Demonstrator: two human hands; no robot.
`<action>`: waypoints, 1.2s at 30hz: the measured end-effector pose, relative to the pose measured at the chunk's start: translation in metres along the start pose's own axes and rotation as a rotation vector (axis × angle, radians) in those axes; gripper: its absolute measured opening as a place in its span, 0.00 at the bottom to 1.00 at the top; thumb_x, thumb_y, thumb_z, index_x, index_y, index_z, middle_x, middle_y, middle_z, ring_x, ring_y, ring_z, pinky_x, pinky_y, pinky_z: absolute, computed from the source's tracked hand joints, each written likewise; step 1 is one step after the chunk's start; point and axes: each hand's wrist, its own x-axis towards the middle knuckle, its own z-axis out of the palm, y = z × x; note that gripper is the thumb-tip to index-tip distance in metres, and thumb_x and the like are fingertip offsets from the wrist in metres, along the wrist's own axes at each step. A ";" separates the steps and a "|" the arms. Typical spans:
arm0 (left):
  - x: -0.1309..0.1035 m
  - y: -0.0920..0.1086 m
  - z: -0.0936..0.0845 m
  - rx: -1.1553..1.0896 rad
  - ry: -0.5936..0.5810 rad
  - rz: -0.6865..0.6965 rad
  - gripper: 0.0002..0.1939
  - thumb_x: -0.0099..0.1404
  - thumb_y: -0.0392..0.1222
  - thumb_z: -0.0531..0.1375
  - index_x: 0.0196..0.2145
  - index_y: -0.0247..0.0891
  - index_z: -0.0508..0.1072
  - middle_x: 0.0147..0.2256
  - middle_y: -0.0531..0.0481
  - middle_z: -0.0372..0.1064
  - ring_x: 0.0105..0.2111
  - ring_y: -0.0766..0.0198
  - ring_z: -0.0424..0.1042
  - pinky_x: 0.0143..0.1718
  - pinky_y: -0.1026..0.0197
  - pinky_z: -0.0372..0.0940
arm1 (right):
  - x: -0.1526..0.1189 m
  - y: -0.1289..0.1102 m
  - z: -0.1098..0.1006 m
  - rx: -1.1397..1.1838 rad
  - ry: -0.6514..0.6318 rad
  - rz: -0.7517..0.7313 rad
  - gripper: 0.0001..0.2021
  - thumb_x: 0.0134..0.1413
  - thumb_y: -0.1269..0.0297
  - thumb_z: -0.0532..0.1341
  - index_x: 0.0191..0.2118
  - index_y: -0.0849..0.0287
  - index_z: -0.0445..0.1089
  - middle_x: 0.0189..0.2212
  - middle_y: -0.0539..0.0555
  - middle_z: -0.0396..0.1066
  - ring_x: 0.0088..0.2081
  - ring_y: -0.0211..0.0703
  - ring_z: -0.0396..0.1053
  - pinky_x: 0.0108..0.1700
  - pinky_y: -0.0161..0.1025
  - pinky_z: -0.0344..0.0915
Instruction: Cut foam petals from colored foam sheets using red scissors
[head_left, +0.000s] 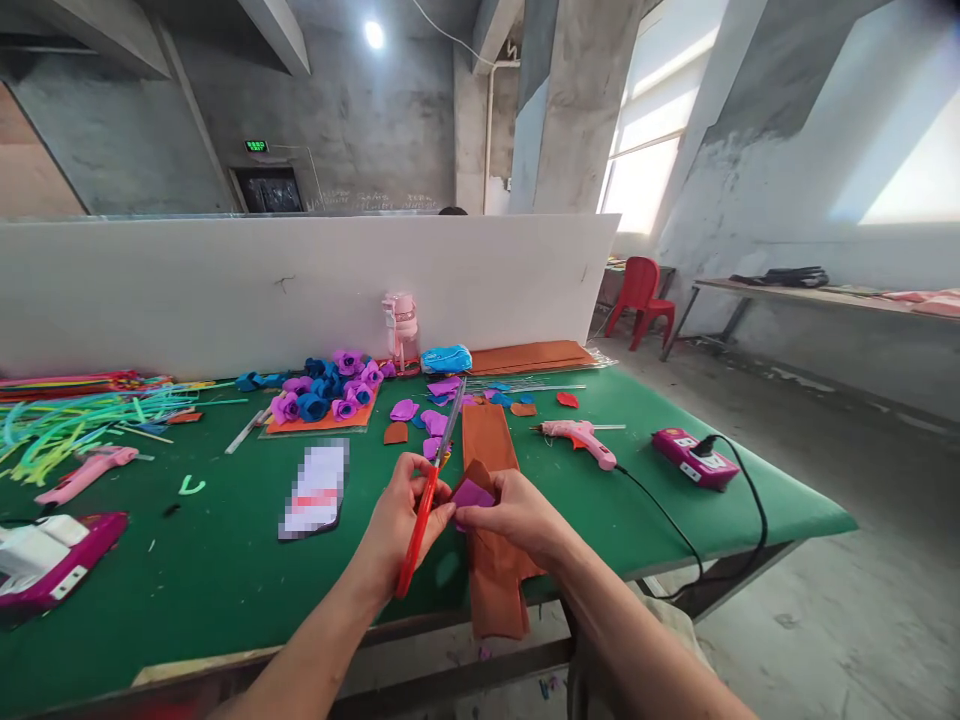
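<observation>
My left hand (405,515) is closed around red-handled scissors (421,520), whose blades point up and away from me. Its thumb and fingertips also meet the edge of a purple paper piece (472,492). From the other side my right hand (521,515) pinches that piece together with a brown paper piece (478,472) behind it. Below the hands a long folded strip of brown crepe paper (489,435) lies across the table and hangs over its front edge. Loose purple petals (405,410) lie just beyond my left hand.
Purple and blue paper flowers (330,388) stand left of centre, near a phone (315,490). A pink glue gun (581,438) and a purple power strip (694,458) with a black cord lie right. Colourful stems (90,415) fill the far left. A white panel (300,290) closes off the back.
</observation>
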 end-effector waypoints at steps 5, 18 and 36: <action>0.002 -0.003 0.003 0.000 0.005 0.001 0.19 0.52 0.44 0.60 0.36 0.42 0.54 0.27 0.59 0.64 0.25 0.69 0.66 0.28 0.66 0.59 | 0.000 0.000 0.000 -0.022 0.005 0.012 0.05 0.34 0.67 0.66 0.18 0.60 0.71 0.15 0.44 0.65 0.19 0.33 0.57 0.24 0.33 0.50; 0.009 -0.009 0.007 -0.306 0.258 0.026 0.21 0.51 0.43 0.64 0.40 0.39 0.61 0.31 0.56 0.66 0.33 0.65 0.71 0.39 0.61 0.65 | 0.003 0.001 0.014 0.427 0.084 -0.083 0.14 0.34 0.61 0.72 0.31 0.60 0.77 0.30 0.53 0.78 0.32 0.39 0.73 0.38 0.34 0.65; -0.011 0.001 0.014 0.570 0.082 0.250 0.18 0.64 0.38 0.49 0.52 0.41 0.63 0.40 0.44 0.70 0.40 0.57 0.69 0.41 0.59 0.63 | 0.019 0.005 -0.001 1.042 0.408 -0.146 0.11 0.32 0.69 0.73 0.27 0.58 0.73 0.25 0.47 0.76 0.28 0.33 0.72 0.34 0.30 0.69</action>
